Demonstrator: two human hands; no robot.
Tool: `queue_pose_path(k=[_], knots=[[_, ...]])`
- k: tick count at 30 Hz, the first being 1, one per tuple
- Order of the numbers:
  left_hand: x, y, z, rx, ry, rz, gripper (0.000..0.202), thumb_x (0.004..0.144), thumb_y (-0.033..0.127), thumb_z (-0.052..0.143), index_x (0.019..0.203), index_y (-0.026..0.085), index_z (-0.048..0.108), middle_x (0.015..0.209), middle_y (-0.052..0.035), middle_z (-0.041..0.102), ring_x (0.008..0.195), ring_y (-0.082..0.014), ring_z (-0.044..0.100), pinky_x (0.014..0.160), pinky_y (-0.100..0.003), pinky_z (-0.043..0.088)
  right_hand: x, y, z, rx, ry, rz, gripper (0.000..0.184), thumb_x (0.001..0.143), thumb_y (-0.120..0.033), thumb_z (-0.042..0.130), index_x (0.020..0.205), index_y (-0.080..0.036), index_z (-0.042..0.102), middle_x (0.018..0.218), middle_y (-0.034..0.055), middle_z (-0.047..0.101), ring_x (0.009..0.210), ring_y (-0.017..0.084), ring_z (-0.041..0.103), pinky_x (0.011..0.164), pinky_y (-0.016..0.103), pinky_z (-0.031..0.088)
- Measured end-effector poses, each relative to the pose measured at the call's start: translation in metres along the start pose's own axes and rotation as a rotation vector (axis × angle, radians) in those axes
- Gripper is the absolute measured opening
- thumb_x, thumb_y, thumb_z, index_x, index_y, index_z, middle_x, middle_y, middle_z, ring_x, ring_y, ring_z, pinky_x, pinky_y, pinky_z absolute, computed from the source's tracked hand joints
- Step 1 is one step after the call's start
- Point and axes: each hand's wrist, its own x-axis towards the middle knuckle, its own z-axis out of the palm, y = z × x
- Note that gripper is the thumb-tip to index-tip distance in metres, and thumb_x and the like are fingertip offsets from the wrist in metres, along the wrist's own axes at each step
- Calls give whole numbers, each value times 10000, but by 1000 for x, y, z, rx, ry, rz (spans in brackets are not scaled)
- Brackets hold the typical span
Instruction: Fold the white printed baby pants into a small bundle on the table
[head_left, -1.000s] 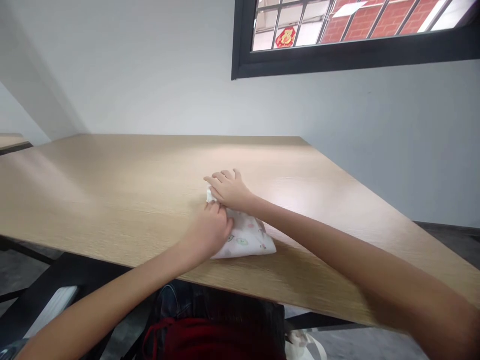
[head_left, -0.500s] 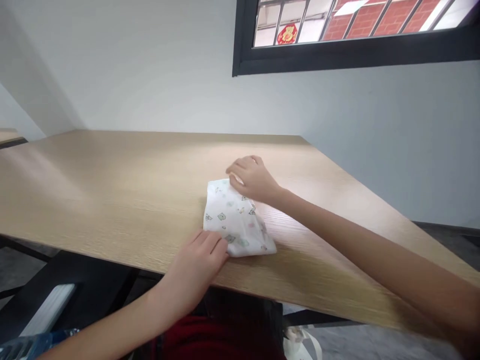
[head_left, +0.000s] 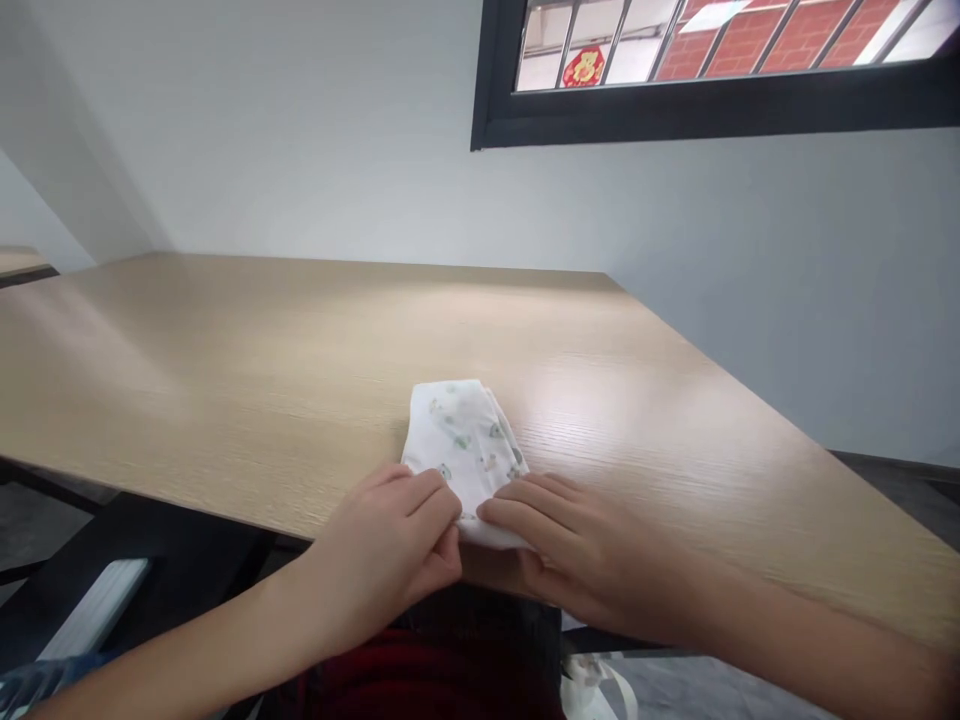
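A folded white cloth [head_left: 461, 425] with small green and brown printed figures lies flat near the front edge of the wooden table [head_left: 300, 350]. Its layers show along the slanted right side. At the cloth's near left corner, my left hand [head_left: 409, 530] is closed, with curled fingers pinching the edge. My right hand [head_left: 570, 535] holds the near right corner, its fingers over the fabric and the thumb lower down by the table edge. The two hands are close together, and they hide parts of the near edge.
A pale wall stands behind the table, with a dark-framed barred window [head_left: 660, 115] at upper right. Below the table at left is a black seat [head_left: 187, 550] with a pale flat object [head_left: 97, 610] on it. A white bag [head_left: 592, 690] hangs low near the centre.
My right hand has come down from the cloth's far corner to its near right corner. The cloth sits slightly nearer to me, its upper right side now slanted. My left hand grips the near left corner.
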Motion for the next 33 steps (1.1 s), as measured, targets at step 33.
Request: queue_pose_path(k=[33], knots=[[62,-98,28,-134,-150,-489,440,907,316,158,856,163,567,888,-73,597,838,-193,531,730,-312,395,4,60,14,450,218,854,436,901,-433,323,1259,-185,345,891,51,580,810,218,552,684,311,421]])
